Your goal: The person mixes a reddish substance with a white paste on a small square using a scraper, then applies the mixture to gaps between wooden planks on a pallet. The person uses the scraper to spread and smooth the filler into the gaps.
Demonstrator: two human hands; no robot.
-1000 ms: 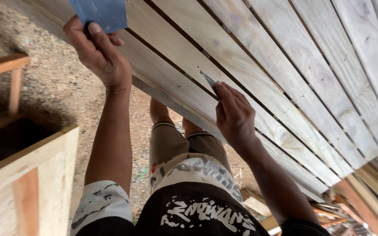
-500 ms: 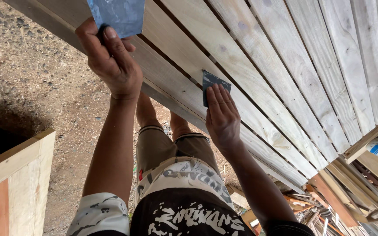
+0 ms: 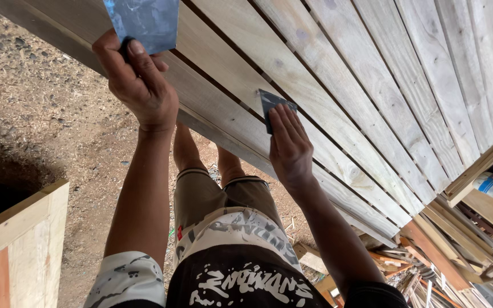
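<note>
A large panel of pale wooden slats [image 3: 372, 85] stretches across the top and right of the view. My left hand [image 3: 138, 80] grips a wide blue-grey metal scraper blade [image 3: 144, 23] by its dark handle, held over the panel's near edge. My right hand [image 3: 289, 145] presses a smaller dark scraper [image 3: 272, 102] flat against one slat, fingers extended over it. My legs and printed shirt show below.
A wooden crate [image 3: 18, 245] stands at the lower left on gravelly dirt ground [image 3: 47, 114]. Stacked timber offcuts [image 3: 440, 262] lie at the lower right, with a small bottle [image 3: 489, 185] near the panel's right edge.
My right hand has slid the small scraper along the slat and now lies flatter on it. The view has shifted, with the left hand and its blade staying raised.
</note>
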